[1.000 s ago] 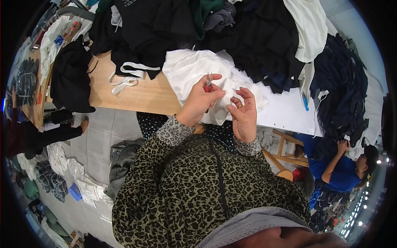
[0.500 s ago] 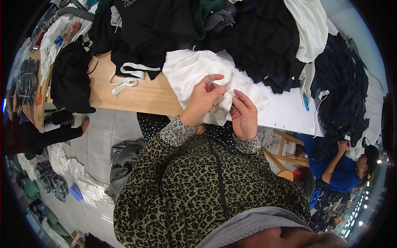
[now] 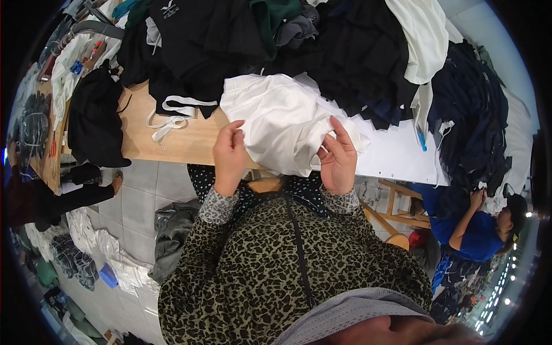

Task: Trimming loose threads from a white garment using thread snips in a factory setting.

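Observation:
A white garment (image 3: 270, 115) with a gathered, elastic-looking waistband lies crumpled across the near edge of the table in front of me. My right hand (image 3: 338, 161) is at its right part, thumb and fingers closed on a fold of the cloth. Beside the garment's left edge is my left hand (image 3: 229, 161), raised with its fingers curled in. Whatever those fingers hold is hidden from this side.
Heaps of black garments (image 3: 213, 34) cover the far side of the wooden table (image 3: 138, 126). A white drawstring (image 3: 172, 118) lies left; white paper (image 3: 391, 152) and a blue pen (image 3: 422, 141) lie right. Another person (image 3: 471, 230) in blue sits at the right by dark clothes.
My left hand has drawn away from the right hand, moving left past the garment's edge. The small red thing seen in its fingers before is out of sight. My right hand stays at the cloth.

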`<state>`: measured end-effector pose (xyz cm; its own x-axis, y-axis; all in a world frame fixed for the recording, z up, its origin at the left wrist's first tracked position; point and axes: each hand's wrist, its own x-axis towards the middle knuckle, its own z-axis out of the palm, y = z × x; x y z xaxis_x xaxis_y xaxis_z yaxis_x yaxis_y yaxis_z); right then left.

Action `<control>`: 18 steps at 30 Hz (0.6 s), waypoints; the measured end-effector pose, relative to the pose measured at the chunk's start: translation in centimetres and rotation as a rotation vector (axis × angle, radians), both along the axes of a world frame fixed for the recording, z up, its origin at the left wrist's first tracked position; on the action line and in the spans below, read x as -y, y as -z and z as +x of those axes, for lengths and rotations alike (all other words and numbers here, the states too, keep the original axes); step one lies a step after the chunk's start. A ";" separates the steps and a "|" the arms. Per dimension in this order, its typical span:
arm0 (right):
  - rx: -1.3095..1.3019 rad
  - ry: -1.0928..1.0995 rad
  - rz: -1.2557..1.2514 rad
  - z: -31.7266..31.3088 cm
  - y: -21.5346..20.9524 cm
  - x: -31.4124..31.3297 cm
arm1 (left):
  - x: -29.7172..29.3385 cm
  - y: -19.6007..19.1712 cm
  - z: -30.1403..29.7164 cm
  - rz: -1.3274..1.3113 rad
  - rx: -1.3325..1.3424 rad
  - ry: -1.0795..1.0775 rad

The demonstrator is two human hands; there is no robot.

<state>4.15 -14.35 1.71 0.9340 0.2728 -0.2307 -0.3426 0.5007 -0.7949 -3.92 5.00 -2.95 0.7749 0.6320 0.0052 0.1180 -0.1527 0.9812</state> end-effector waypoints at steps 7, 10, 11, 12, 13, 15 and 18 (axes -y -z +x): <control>0.062 0.085 -0.002 -0.2 -0.8 0.0 | 4.7 -1.5 1.0 -0.162 0.048 0.283; 0.090 0.099 0.001 -0.6 -1.0 0.0 | 7.0 -1.5 1.0 0.006 0.115 0.445; 0.100 0.086 0.007 -0.7 -1.0 0.0 | 7.8 -1.0 1.2 0.007 0.117 0.443; 0.101 0.090 0.007 -0.8 -0.9 0.1 | 8.5 -1.0 1.4 0.065 0.147 0.433; 0.121 0.090 0.008 -0.9 -0.7 0.1 | 8.9 -1.0 1.5 0.124 0.178 0.422; 0.143 0.091 0.010 -1.2 -0.7 0.0 | 9.2 -0.3 1.7 0.134 0.184 0.413; 0.188 0.148 0.007 -1.4 -1.1 0.1 | 9.3 0.4 1.5 0.172 0.237 0.340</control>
<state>2.73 -14.40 2.77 0.9903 0.1305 -0.0473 -0.1110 0.5399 -0.8344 -2.37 -4.30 -3.36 0.9031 0.3163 0.2905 -0.1920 -0.3075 0.9320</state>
